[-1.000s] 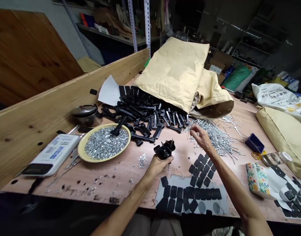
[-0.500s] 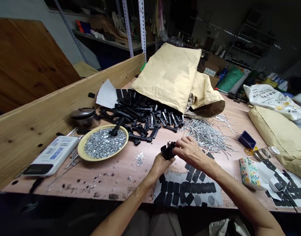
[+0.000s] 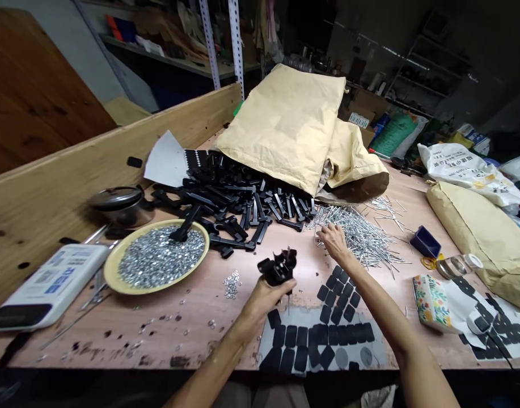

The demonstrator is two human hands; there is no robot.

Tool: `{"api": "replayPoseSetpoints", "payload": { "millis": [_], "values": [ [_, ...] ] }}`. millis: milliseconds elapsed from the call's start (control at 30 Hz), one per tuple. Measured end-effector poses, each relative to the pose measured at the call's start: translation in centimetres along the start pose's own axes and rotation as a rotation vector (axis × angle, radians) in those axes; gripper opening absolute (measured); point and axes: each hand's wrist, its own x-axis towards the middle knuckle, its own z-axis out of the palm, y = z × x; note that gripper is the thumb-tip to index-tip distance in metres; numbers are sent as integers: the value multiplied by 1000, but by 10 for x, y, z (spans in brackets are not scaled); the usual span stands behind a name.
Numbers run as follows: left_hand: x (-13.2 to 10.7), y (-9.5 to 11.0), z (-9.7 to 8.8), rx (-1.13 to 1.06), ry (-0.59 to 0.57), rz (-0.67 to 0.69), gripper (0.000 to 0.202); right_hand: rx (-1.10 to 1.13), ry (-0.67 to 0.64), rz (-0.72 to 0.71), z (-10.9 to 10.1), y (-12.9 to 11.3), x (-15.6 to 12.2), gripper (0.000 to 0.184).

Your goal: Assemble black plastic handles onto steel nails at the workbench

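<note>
Head view | left hand (image 3: 266, 299): fingers (image 3: 271, 296) curled around a cluster of black plastic parts (image 3: 277, 270), held just above the tabletop (image 3: 178, 331), near 12 o'clock from the palm | right hand (image 3: 335, 242): fingers (image 3: 326, 230) spread at the edge of a pile of steel nails (image 3: 362, 241), grip unclear | yellow plate of washers (image 3: 111, 272) at 9 o'clock from the left hand

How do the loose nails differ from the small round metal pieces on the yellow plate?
The nails are long and thin, while the small round metal pieces are tiny and squat. The nails lie criss-crossed directly on the wooden tabletop, while the round pieces sit heaped inside the yellow plate. Both are silvery metal.
</note>
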Motion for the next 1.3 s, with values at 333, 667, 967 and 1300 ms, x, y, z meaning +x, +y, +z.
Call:
{"api": "replayPoseSetpoints", "payload": {
  "millis": [333,667,967,1300],
  "values": [
    [8,9,1,-80,30,-82,31,183,-80,422,6,-12,45,15],
    [13,-1,11,542,180,90,4,656,98,-58,-72,-15,-32,13],
    [-3,6,23,887,151,197,23,1105,87,-254,-100,-46,-71,24],
    [-21,9,31,929,54,295,22,1359,242,-200,-101,-69,-89,32]
  ]
}}
